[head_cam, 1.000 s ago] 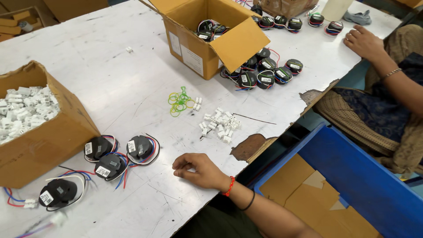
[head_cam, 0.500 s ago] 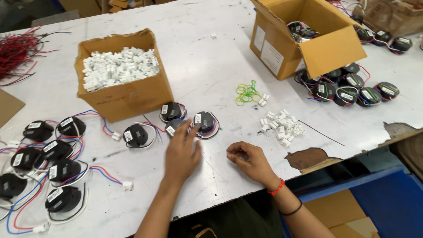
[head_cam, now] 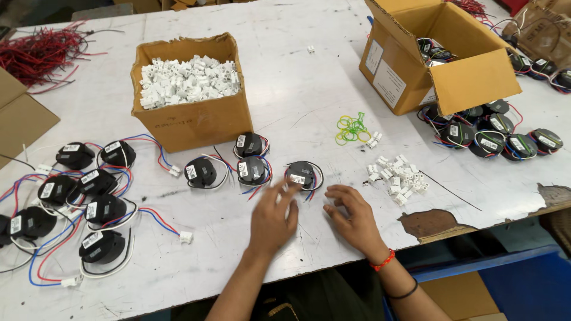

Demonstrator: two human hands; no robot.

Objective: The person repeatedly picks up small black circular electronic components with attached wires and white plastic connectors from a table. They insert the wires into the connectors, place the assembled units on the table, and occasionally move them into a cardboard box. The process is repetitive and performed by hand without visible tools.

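My left hand (head_cam: pixel 270 217) hovers palm down over the white table (head_cam: pixel 297 95), fingers spread and blurred, holding nothing. Its fingertips are just short of a black round unit (head_cam: pixel 301 173) with red, blue and white wires. My right hand (head_cam: pixel 352 217), with a red band at the wrist, rests on the table to the right of that unit with its fingers bent. Whether it pinches a small piece is unclear. Two more black units (head_cam: pixel 252 169) lie just left of the first one. A loose pile of white connectors (head_cam: pixel 398 175) sits to the right of my right hand.
A cardboard box (head_cam: pixel 190 122) full of white connectors stands behind the units. Several wired black units (head_cam: pixel 89 196) spread at the left. An open box (head_cam: pixel 470 80) with more units (head_cam: pixel 493 134) beside it is at the right. Green rubber bands (head_cam: pixel 351 128), red wires (head_cam: pixel 41 50), chipped table edge (head_cam: pixel 431 223).
The view has swung left across the table. My left hand has come into view and drawn back slightly from the nearest black unit. My right hand stays beside it.
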